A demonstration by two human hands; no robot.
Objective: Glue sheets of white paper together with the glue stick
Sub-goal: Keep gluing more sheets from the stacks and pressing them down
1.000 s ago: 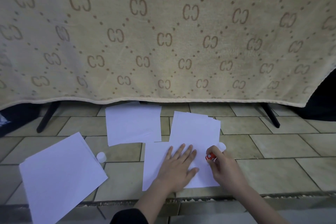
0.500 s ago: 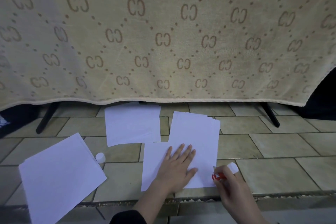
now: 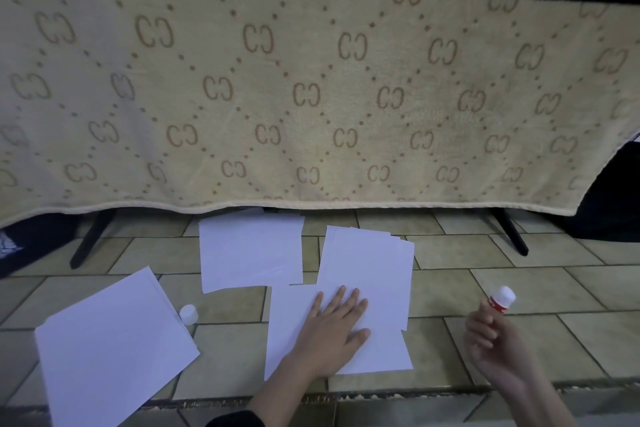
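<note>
Glue stick [image 3: 501,300], light and stiff, is pinched at its barrel by the right hand [image 3: 498,340]; at nine o'clock, the left hand [image 3: 334,322] presses flat, fingers straight, on thin, floppy paper [image 3: 374,274].

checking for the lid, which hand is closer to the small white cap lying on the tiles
Left. The left hand lies flat on the white paper sheet, right of the small white cap. The right hand, holding the red-and-white glue stick, is farther right.

The hanging blanket [image 3: 311,97] bears a repeated "CC" mark in brown; the glue stick's [image 3: 501,300] red label is unreadable.
</note>
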